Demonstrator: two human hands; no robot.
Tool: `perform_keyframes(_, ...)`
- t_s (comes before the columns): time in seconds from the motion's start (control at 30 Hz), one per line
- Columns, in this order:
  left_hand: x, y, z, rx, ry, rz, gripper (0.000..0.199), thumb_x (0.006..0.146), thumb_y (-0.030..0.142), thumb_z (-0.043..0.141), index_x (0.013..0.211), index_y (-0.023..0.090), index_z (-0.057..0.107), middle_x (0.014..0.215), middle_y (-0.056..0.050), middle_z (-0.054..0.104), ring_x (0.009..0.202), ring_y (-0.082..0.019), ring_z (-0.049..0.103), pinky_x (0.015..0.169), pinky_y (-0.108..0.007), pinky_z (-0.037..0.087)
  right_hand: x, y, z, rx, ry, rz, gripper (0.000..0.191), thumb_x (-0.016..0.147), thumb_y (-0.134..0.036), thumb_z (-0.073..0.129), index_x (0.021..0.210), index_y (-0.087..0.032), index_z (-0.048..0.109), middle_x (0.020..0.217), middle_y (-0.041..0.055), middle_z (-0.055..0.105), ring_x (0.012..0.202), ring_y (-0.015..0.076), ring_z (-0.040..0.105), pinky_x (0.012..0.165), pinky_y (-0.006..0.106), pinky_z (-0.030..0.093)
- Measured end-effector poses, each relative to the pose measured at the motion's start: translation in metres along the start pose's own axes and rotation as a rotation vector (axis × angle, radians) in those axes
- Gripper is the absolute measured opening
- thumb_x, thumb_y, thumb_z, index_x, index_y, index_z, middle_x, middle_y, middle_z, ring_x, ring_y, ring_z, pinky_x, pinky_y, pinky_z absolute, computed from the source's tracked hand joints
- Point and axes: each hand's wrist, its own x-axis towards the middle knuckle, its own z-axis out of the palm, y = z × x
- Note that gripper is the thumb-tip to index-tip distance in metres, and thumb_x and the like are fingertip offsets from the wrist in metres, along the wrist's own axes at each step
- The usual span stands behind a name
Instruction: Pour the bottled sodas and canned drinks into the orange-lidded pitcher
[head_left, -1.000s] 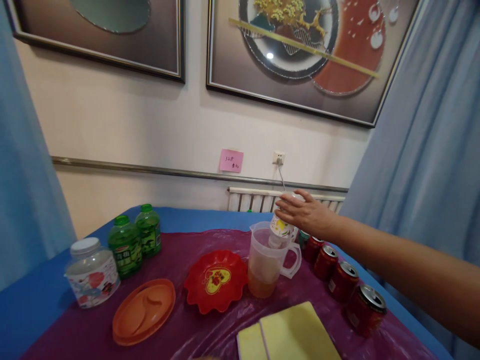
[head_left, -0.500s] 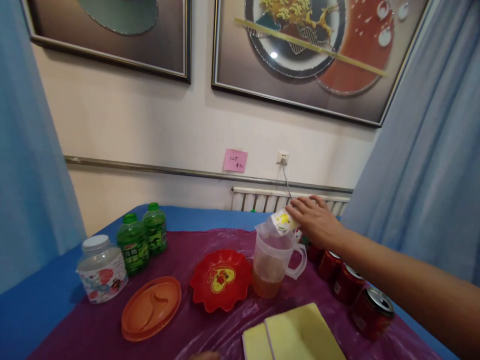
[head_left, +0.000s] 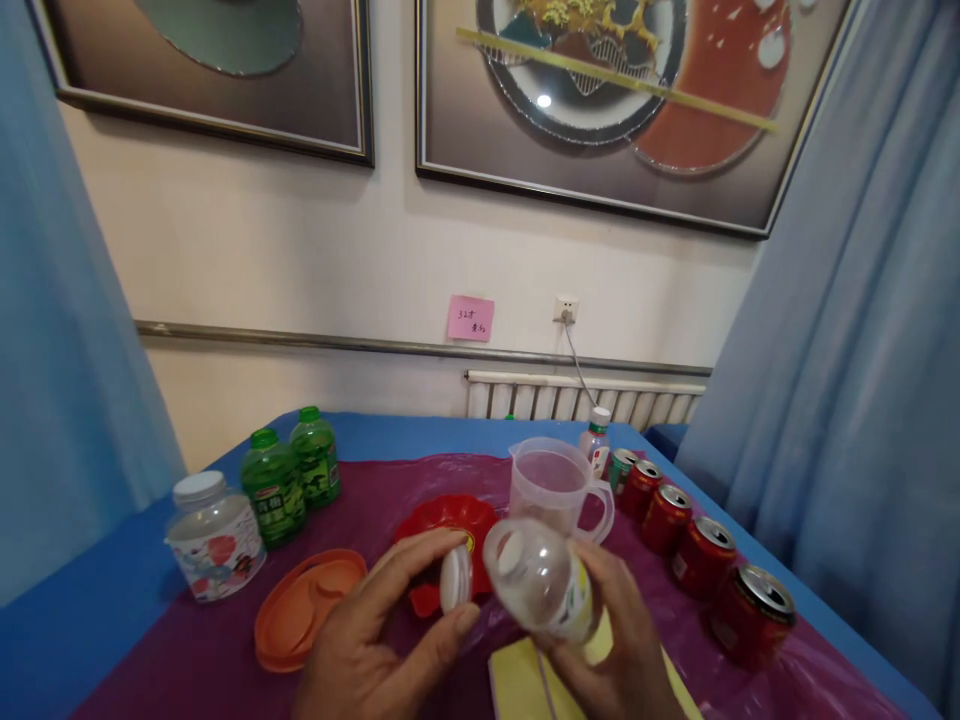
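A round white cap (head_left: 456,580) is pinched between the thumb and fingers of my left hand (head_left: 386,625). Beside it, my right hand (head_left: 619,640) is closed round a clear bottle (head_left: 541,580) with a yellow-marked label, its mouth tilted toward the cap; the two do not touch. Behind the bottle stands a translucent jug (head_left: 551,480), its lower part hidden. A red scalloped plate (head_left: 427,515) is partly covered by my left hand. Under my right hand lies a folded yellow cloth (head_left: 517,680).
Left are an orange divided dish (head_left: 289,615), a lidded jar (head_left: 215,540) and two green bottles (head_left: 274,490). Several red cans (head_left: 705,555) line the right, with a green can (head_left: 621,468) and a white-capped bottle (head_left: 596,440) behind. Blue curtains hang at both sides.
My right hand has brought the bottle from above the jug down to the front, turning it more upright. My left hand has come up into view with the cap.
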Motion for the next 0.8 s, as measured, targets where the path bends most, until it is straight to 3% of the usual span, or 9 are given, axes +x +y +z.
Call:
perform_keyframes(0.17, 0.002, 0.014, 0.002, 0.079, -0.102, 0.131, 0.033, 0.08, 0.04, 0.078, 0.112, 0.034, 0.075, 0.11, -0.001, 0.079, 0.099, -0.021, 0.076, 0.09, -0.03, 0.062, -0.035, -0.001, 0.025, -0.044, 0.048, -0.104, 0.064, 0.083, -0.035, 0.068, 0.141, -0.018, 0.047, 0.121, 0.0132, 0.068, 0.108, 0.031, 0.066, 0.088, 0.044, 0.054)
perform_keyframes(0.27, -0.001, 0.016, 0.001, 0.122, -0.191, 0.142, 0.029, 0.082, 0.037, 0.076, 0.111, 0.034, 0.074, 0.106, 0.0, 0.079, 0.096, -0.019, 0.076, 0.086, -0.026, 0.062, -0.037, 0.001, 0.02, -0.095, 0.06, -0.082, 0.058, 0.085, -0.03, 0.062, 0.14, -0.018, 0.048, 0.123, 0.0143, 0.066, 0.111, 0.0323, 0.065, 0.091, 0.048, 0.051)
perform_keyframes(0.53, 0.0, 0.014, 0.002, 0.137, -0.254, 0.124, 0.029, 0.078, 0.037, 0.082, 0.106, 0.033, 0.074, 0.099, 0.002, 0.078, 0.089, -0.018, 0.075, 0.078, -0.023, 0.061, -0.039, 0.004, 0.011, -0.187, 0.09, -0.136, 0.049, 0.085, -0.029, 0.059, 0.132, -0.018, 0.053, 0.115, 0.0141, 0.069, 0.101, 0.0314, 0.068, 0.084, 0.047, 0.051)
perform_keyframes(0.63, 0.003, 0.014, -0.004, -0.015, -0.374, 0.082, 0.029, 0.084, 0.034, 0.078, 0.113, 0.037, 0.073, 0.11, 0.001, 0.077, 0.104, -0.02, 0.073, 0.09, -0.027, 0.06, -0.043, 0.003, 0.01, -0.047, -0.004, -0.117, 0.052, 0.085, -0.041, 0.065, 0.131, -0.019, 0.053, 0.109, 0.0116, 0.072, 0.094, 0.0295, 0.071, 0.081, 0.042, 0.055)
perform_keyframes(0.7, 0.001, 0.014, -0.01, -0.163, -0.498, 0.053, 0.024, 0.091, 0.031, 0.07, 0.114, 0.039, 0.073, 0.119, 0.0, 0.075, 0.112, -0.02, 0.071, 0.096, -0.031, 0.058, -0.045, -0.003, 0.009, 0.106, -0.135, -0.047, 0.053, 0.084, -0.048, 0.069, 0.128, -0.023, 0.054, 0.105, 0.0082, 0.074, 0.09, 0.0266, 0.072, 0.078, 0.036, 0.057)
perform_keyframes(0.8, -0.006, 0.018, -0.016, -0.358, -0.58, 0.024, 0.024, 0.094, 0.032, 0.066, 0.117, 0.039, 0.072, 0.126, -0.002, 0.072, 0.12, -0.022, 0.068, 0.1, -0.036, 0.056, -0.047, -0.018, 0.011, 0.282, -0.329, 0.12, 0.038, 0.089, -0.046, 0.068, 0.121, -0.029, 0.06, 0.101, 0.003, 0.075, 0.087, 0.0221, 0.073, 0.075, 0.029, 0.058)
